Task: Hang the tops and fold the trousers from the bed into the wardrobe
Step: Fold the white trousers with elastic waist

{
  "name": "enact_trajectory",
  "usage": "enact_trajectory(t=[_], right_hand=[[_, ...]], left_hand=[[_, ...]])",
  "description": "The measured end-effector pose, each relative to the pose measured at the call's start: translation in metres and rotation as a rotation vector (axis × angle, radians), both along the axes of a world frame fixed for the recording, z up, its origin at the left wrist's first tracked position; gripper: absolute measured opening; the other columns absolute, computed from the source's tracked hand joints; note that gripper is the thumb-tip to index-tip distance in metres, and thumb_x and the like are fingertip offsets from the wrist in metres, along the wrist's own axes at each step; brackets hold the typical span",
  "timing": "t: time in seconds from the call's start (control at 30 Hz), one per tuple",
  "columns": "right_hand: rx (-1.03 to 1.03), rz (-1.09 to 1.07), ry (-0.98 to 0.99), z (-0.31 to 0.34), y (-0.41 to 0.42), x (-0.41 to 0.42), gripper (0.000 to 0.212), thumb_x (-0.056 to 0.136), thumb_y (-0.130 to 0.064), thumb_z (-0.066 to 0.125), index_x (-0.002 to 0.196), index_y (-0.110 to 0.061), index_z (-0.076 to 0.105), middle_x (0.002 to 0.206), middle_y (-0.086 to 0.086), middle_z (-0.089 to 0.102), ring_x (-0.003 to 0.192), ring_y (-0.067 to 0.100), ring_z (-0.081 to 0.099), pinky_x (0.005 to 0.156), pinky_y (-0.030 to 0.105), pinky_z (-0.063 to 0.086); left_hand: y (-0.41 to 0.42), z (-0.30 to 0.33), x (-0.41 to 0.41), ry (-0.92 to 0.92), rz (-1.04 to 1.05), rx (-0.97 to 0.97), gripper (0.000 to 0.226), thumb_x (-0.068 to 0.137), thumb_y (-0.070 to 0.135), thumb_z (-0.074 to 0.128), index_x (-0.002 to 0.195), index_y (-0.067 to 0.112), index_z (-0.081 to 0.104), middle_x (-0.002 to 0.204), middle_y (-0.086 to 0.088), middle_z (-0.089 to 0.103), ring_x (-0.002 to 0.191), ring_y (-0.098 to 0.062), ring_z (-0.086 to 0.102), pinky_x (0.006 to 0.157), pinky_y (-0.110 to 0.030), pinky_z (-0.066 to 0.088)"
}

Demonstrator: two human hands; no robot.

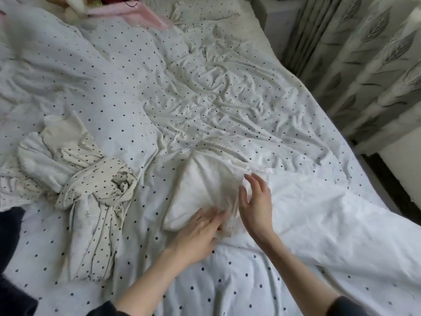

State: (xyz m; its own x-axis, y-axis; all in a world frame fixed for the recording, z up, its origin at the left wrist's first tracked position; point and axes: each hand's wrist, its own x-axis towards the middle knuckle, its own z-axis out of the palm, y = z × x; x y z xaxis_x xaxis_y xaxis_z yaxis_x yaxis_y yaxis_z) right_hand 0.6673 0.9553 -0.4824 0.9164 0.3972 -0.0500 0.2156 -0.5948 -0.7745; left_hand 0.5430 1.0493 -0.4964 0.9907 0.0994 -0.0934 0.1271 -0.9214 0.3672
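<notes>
A folded white garment [202,190] lies on the polka-dot bed [127,71] in the lower middle of the head view. My left hand [200,233] lies flat on its near right corner, fingers straight and blurred. Just to the right, my right hand [256,201] hovers at the garment's right edge with fingers spread. A crumpled pile of cream dotted clothing [91,195] sits to the left, with a white piece [61,133] on top of it.
A pink garment [141,12] lies at the head of the bed among other items. A plain white sheet or duvet [330,213] spreads to the right. Leaf-patterned curtains [376,65] hang along the bed's right side. A dark fabric [11,224] shows at the left edge.
</notes>
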Motion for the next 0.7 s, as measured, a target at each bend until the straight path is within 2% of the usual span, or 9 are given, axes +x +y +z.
enact_trajectory(t=[0.07, 0.17, 0.23, 0.27, 0.33, 0.4, 0.53, 0.6, 0.7], right_hand=[[-0.119, 0.199, -0.307, -0.008, 0.016, -0.004, 0.036, 0.092, -0.021, 0.042, 0.119, -0.009, 0.061, 0.133, 0.017, 0.053, 0.126, 0.037, 0.047, 0.104, 0.049, 0.036], [-0.317, 0.469, -0.422, -0.028, 0.036, -0.001, 0.046, 0.09, -0.032, 0.035, 0.124, -0.015, 0.059, 0.139, 0.016, 0.048, 0.131, 0.036, 0.043, 0.105, 0.056, 0.027], [-0.458, 0.535, -0.357, -0.044, 0.037, 0.003, 0.054, 0.092, -0.039, 0.025, 0.136, -0.02, 0.048, 0.149, 0.014, 0.036, 0.138, 0.033, 0.033, 0.112, 0.049, 0.017], [-0.509, 0.535, -0.294, -0.051, 0.033, 0.004, 0.058, 0.093, -0.044, 0.017, 0.143, -0.023, 0.038, 0.154, 0.012, 0.025, 0.143, 0.03, 0.022, 0.116, 0.043, 0.007], [-0.526, 0.494, -0.232, -0.062, 0.022, -0.001, 0.061, 0.092, -0.047, 0.014, 0.147, -0.023, 0.03, 0.156, 0.011, 0.019, 0.144, 0.029, 0.016, 0.115, 0.036, -0.003], [-0.518, 0.462, -0.259, -0.063, 0.011, -0.012, 0.058, 0.093, -0.045, 0.025, 0.142, -0.018, 0.041, 0.15, 0.014, 0.032, 0.139, 0.034, 0.03, 0.112, 0.04, 0.008], [-0.541, 0.453, -0.302, -0.067, -0.014, -0.033, 0.059, 0.098, -0.052, 0.014, 0.141, -0.02, 0.04, 0.149, 0.012, 0.034, 0.137, 0.03, 0.03, 0.112, 0.042, 0.011], [-0.58, 0.466, -0.288, -0.068, -0.018, -0.034, 0.063, 0.097, -0.056, 0.01, 0.142, -0.022, 0.037, 0.15, 0.01, 0.033, 0.138, 0.028, 0.027, 0.111, 0.041, 0.01], [-0.607, 0.501, -0.24, -0.071, -0.016, -0.031, 0.066, 0.096, -0.058, 0.008, 0.143, -0.022, 0.038, 0.15, 0.009, 0.03, 0.138, 0.029, 0.028, 0.11, 0.043, 0.012]], left_hand=[[0.007, 0.003, -0.005, -0.029, -0.086, -0.008, 0.044, 0.08, 0.027, 0.047, 0.123, 0.017, 0.05, 0.126, 0.004, 0.06, 0.131, -0.007, 0.03, 0.113, -0.026, 0.021], [0.023, 0.0, -0.014, 0.055, 0.034, -0.22, 0.041, 0.087, 0.046, 0.036, 0.117, 0.026, 0.056, 0.137, 0.012, 0.049, 0.14, 0.001, 0.017, 0.118, -0.039, 0.004], [0.039, -0.01, -0.023, 0.091, 0.071, -0.033, 0.053, 0.09, 0.06, 0.022, 0.128, 0.034, 0.049, 0.154, 0.011, 0.022, 0.143, -0.002, -0.003, 0.116, -0.043, -0.007], [0.047, -0.018, -0.029, 0.132, 0.039, 0.081, 0.057, 0.093, 0.061, 0.013, 0.136, 0.036, 0.041, 0.156, 0.008, 0.012, 0.143, -0.006, -0.008, 0.114, -0.045, -0.006], [0.053, -0.028, -0.038, 0.228, -0.058, 0.249, 0.054, 0.098, 0.052, 0.006, 0.144, 0.035, 0.028, 0.155, 0.0, 0.02, 0.143, -0.016, 0.001, 0.107, -0.049, 0.01], [0.053, -0.041, -0.044, 0.176, -0.036, 0.3, 0.05, 0.1, 0.048, 0.008, 0.146, 0.036, 0.024, 0.153, 0.0, 0.026, 0.142, -0.02, 0.008, 0.104, -0.048, 0.014], [0.042, -0.036, -0.037, 0.001, 0.169, 0.059, 0.044, 0.098, 0.041, 0.023, 0.139, 0.033, 0.038, 0.152, -0.002, 0.027, 0.142, -0.02, 0.013, 0.111, -0.041, 0.013], [0.05, -0.036, -0.03, -0.113, 0.347, -0.096, 0.044, 0.095, 0.036, 0.036, 0.133, 0.018, 0.048, 0.147, -0.009, 0.037, 0.138, -0.021, 0.026, 0.111, -0.037, 0.023], [0.069, -0.02, -0.008, -0.081, 0.783, -0.424, 0.042, 0.089, 0.017, 0.058, 0.129, 0.007, 0.051, 0.125, -0.01, 0.057, 0.111, -0.023, 0.054, 0.095, -0.034, 0.043]])
